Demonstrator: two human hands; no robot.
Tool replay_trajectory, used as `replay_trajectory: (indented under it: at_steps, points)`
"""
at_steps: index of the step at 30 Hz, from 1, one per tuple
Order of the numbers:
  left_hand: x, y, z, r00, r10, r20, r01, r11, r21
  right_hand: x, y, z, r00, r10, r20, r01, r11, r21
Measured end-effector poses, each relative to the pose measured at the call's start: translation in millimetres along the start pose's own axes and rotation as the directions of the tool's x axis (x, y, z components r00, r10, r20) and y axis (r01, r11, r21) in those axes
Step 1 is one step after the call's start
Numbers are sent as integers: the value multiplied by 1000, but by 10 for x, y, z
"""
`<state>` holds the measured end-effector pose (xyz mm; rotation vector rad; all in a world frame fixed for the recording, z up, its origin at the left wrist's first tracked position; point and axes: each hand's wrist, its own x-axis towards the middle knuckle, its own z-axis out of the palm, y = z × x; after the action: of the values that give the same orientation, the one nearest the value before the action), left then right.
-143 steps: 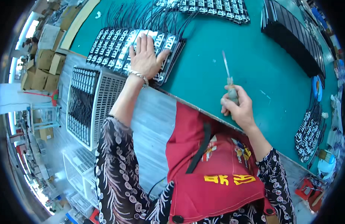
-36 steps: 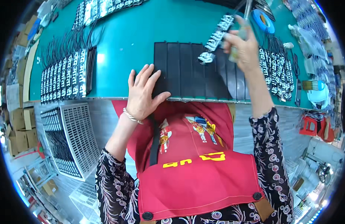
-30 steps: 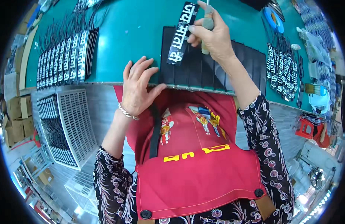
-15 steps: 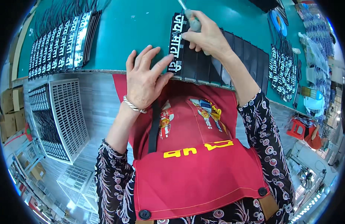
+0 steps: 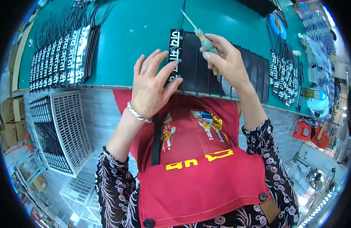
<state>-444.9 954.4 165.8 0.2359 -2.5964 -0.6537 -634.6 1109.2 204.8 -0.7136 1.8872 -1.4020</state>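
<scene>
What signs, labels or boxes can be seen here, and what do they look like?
Sign strip: narrow black bar with white characters, under the left hand.
Row of plain black strips: beside it, below the right hand.
Lettered strips: black-and-white row, table's left.
More lettered strips: table's right.
Cardboard boxes: brown, floor far left.

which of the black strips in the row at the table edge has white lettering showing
The leftmost black strip of that row, under the left hand's fingertips; it shows white lettering, while the strips to its right are plain black.
</scene>
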Motion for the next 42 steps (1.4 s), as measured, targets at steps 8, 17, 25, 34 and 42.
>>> replay_trajectory:
  at_steps: [8, 17, 25, 34, 42]
  points:
    - [577, -93, 439, 997, 20, 69, -30, 988, 152, -65, 166, -120, 986, -151, -66, 127, 952, -280]
    - [724, -422, 517, 992, -9, 128, -19, 978, 210, 214, 191, -51, 950, -311, 7, 273, 823, -498]
    - [753, -477, 502, 994, -28, 102, 12, 988, 153, 312, 51, -94, 910, -388, 146, 370, 599, -710]
    - [743, -477, 492, 991, -39, 126, 19, 987, 159, 379, -187, -140, 886, -372, 278, 439, 474, -763]
    - [778, -574, 489, 996, -38, 82, 26, 989, 147, 593, -429, -101, 895, -308, 323, 439, 470, -766]
